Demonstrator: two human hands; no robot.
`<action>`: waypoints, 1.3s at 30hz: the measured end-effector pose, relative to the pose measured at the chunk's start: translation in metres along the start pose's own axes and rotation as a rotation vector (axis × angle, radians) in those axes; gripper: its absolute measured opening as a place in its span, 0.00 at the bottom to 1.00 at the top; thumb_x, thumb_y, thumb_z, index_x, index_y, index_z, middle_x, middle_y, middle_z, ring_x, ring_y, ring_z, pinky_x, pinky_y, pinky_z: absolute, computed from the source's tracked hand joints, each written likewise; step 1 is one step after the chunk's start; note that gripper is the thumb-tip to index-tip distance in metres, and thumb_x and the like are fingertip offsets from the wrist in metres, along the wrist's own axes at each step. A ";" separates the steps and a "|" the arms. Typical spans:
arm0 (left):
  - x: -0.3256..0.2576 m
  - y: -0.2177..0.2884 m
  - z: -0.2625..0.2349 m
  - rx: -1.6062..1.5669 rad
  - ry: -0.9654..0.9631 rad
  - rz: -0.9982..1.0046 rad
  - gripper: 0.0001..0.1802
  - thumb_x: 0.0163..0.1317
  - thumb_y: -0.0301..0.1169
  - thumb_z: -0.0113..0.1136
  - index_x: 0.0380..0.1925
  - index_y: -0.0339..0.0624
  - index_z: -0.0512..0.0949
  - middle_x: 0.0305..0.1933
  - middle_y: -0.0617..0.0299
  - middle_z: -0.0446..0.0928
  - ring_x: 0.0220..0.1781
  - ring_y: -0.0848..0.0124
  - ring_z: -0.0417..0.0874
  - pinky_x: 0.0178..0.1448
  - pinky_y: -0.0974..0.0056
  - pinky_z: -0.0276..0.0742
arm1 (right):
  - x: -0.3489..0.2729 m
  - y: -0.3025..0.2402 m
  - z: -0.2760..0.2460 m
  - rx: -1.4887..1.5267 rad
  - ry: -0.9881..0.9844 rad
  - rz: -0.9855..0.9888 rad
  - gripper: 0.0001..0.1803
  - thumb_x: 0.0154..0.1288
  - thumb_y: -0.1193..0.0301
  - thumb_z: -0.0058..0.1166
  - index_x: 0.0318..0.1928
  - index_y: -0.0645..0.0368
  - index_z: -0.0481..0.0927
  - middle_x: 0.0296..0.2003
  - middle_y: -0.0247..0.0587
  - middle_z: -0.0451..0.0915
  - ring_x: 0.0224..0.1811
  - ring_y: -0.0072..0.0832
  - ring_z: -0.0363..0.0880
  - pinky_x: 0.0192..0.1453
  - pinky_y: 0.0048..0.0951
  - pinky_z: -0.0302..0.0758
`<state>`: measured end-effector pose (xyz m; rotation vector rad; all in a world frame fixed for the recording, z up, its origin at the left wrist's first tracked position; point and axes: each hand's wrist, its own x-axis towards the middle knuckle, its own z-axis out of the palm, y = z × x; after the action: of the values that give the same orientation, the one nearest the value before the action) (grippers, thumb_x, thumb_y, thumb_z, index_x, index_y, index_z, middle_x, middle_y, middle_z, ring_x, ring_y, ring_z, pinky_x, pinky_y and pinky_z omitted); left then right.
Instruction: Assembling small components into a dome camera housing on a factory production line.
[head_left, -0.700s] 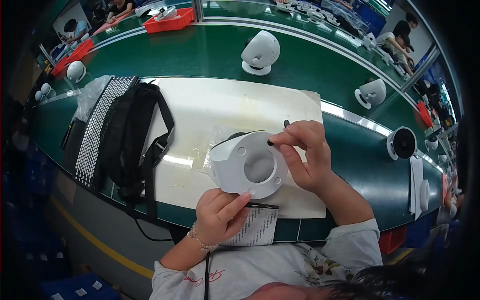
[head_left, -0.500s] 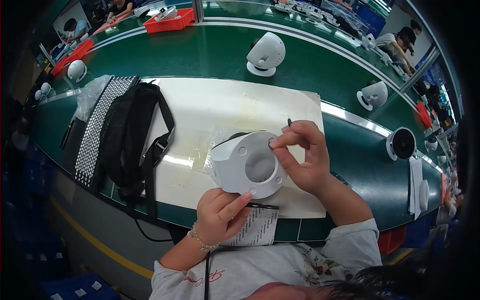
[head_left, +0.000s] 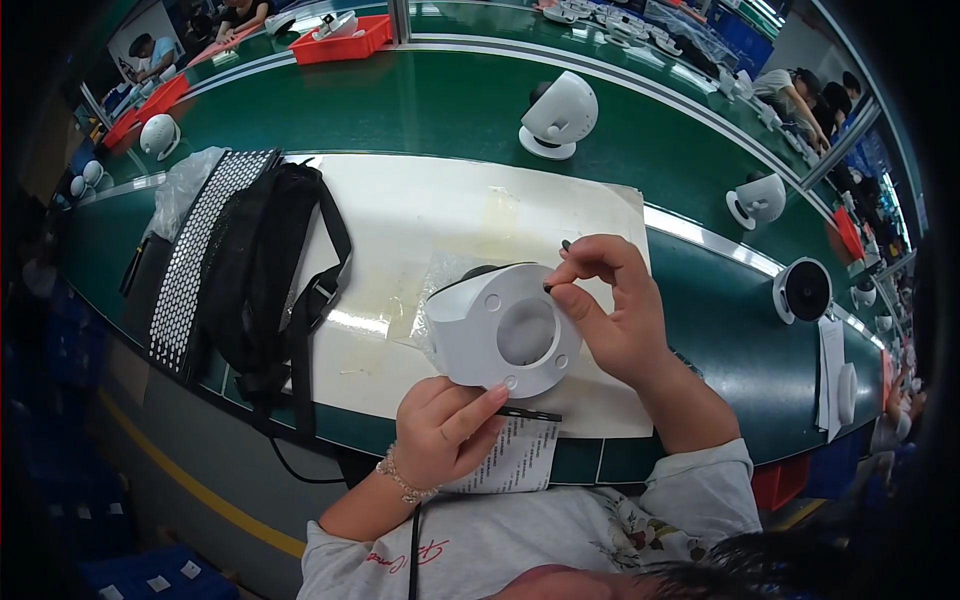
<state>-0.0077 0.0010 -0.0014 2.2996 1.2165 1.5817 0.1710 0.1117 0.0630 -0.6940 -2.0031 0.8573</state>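
White dome-shaped camera housing (head_left: 497, 330) sits between your two hands, its round base ring turned up toward you, resting on the pale work mat (head_left: 400, 230). Your left hand (head_left: 445, 430) cups it from below, fingers curled against the lower rim and closed around it. Your right hand (head_left: 610, 305) is at the upper right edge of the ring, thumb and forefinger pinched shut on a small dark part (head_left: 548, 287) that touches the housing; what that part is, you cannot tell at this size. A thin dark tip (head_left: 566, 244) pokes up above the same fingers.

Under your grip, the mat covers a green workbench (head_left: 440, 110) that curves away on both sides. Just below the left hand, a printed paper sheet (head_left: 515, 455) hangs over the bench edge, with a slim black tool (head_left: 528, 413) lying across its top. A crumpled clear plastic bag (head_left: 435, 290) lies beneath the housing, to its left.

Well to the left of your grip lies a black strap harness (head_left: 270, 270) beside a white perforated strip (head_left: 195, 250). Beyond your hands, a finished white round camera (head_left: 558, 115) stands on the green surface; two more (head_left: 757, 198) (head_left: 802, 290) stand to the right of your right hand. A red tray (head_left: 345, 38) sits at the far edge, and other people (head_left: 795, 92) work at benches farther off. Nothing blocks your sight of the housing except your own fingers along its rim.
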 end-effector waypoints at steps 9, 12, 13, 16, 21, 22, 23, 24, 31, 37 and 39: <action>0.001 0.000 0.003 -0.014 0.016 0.007 0.26 0.42 0.22 0.60 0.47 0.45 0.72 0.28 0.63 0.75 0.24 0.67 0.73 0.28 0.66 0.67 | -0.002 -0.002 -0.002 -0.531 0.182 -0.464 0.15 0.50 0.82 0.54 0.39 0.57 0.72 0.32 0.36 0.78 0.39 0.30 0.71 0.53 0.28 0.62; 0.001 0.000 0.003 -0.015 0.023 0.011 0.26 0.42 0.22 0.60 0.47 0.45 0.72 0.27 0.63 0.75 0.24 0.67 0.73 0.28 0.66 0.66 | -0.006 -0.013 -0.007 -0.619 0.104 -0.455 0.15 0.49 0.81 0.53 0.40 0.57 0.74 0.35 0.36 0.79 0.41 0.29 0.72 0.55 0.28 0.58; 0.001 0.000 0.002 -0.013 0.016 0.001 0.26 0.42 0.22 0.60 0.47 0.45 0.72 0.27 0.63 0.75 0.24 0.67 0.73 0.28 0.66 0.66 | -0.007 -0.022 -0.008 -0.686 0.021 -0.391 0.15 0.49 0.80 0.52 0.41 0.57 0.74 0.36 0.36 0.79 0.45 0.29 0.72 0.56 0.29 0.57; -0.001 0.000 0.001 -0.013 0.010 -0.010 0.26 0.42 0.23 0.60 0.47 0.45 0.72 0.27 0.63 0.75 0.24 0.67 0.73 0.28 0.66 0.66 | -0.006 -0.040 -0.015 -0.708 -0.126 -0.233 0.16 0.50 0.77 0.53 0.43 0.55 0.75 0.42 0.37 0.76 0.51 0.32 0.70 0.60 0.36 0.53; 0.000 0.001 0.001 -0.020 0.010 -0.015 0.26 0.42 0.23 0.61 0.47 0.45 0.72 0.27 0.63 0.75 0.24 0.68 0.73 0.27 0.66 0.67 | -0.004 -0.034 -0.014 -0.168 -0.079 0.028 0.13 0.52 0.75 0.53 0.41 0.54 0.75 0.55 0.44 0.67 0.61 0.41 0.60 0.63 0.44 0.47; 0.000 0.001 0.001 -0.025 0.010 -0.013 0.26 0.42 0.23 0.61 0.47 0.45 0.73 0.27 0.63 0.75 0.24 0.68 0.73 0.28 0.66 0.67 | -0.002 -0.033 -0.012 -0.144 -0.081 -0.024 0.10 0.51 0.75 0.54 0.37 0.56 0.76 0.57 0.47 0.63 0.62 0.42 0.57 0.64 0.42 0.47; 0.000 0.001 0.001 -0.030 0.010 -0.011 0.26 0.42 0.24 0.61 0.46 0.45 0.73 0.27 0.63 0.75 0.24 0.68 0.73 0.28 0.66 0.67 | 0.002 -0.033 -0.011 -0.118 -0.084 -0.076 0.07 0.51 0.75 0.56 0.33 0.57 0.76 0.60 0.49 0.59 0.64 0.44 0.55 0.65 0.41 0.48; -0.001 0.001 0.001 -0.028 0.012 -0.012 0.26 0.42 0.24 0.61 0.46 0.45 0.73 0.27 0.63 0.75 0.24 0.68 0.73 0.28 0.66 0.67 | 0.007 -0.034 -0.007 -0.118 -0.087 -0.077 0.07 0.51 0.75 0.56 0.33 0.57 0.76 0.60 0.49 0.59 0.64 0.44 0.55 0.65 0.41 0.48; -0.001 0.002 0.000 -0.030 0.011 -0.029 0.25 0.43 0.25 0.61 0.46 0.47 0.73 0.25 0.64 0.74 0.24 0.68 0.72 0.28 0.66 0.67 | 0.030 -0.040 0.013 -0.265 -0.265 -0.110 0.01 0.53 0.76 0.53 0.28 0.58 0.75 0.61 0.46 0.59 0.67 0.44 0.45 0.64 0.41 0.48; -0.002 0.000 0.000 -0.031 -0.001 -0.025 0.25 0.44 0.26 0.61 0.47 0.48 0.73 0.25 0.65 0.73 0.24 0.68 0.72 0.28 0.66 0.67 | 0.026 -0.033 0.016 -0.230 -0.267 -0.080 0.02 0.55 0.75 0.52 0.30 0.59 0.75 0.60 0.46 0.62 0.66 0.44 0.49 0.63 0.38 0.52; -0.002 0.000 0.000 -0.036 -0.006 -0.027 0.26 0.44 0.26 0.61 0.48 0.48 0.72 0.25 0.65 0.73 0.24 0.68 0.72 0.28 0.66 0.67 | 0.023 -0.029 0.016 -0.216 -0.223 -0.099 0.03 0.56 0.75 0.51 0.32 0.60 0.75 0.59 0.47 0.62 0.66 0.42 0.51 0.62 0.35 0.55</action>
<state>-0.0078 -0.0007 -0.0027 2.2543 1.2025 1.5735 0.1412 0.1055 0.0893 -0.6345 -2.3346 0.6898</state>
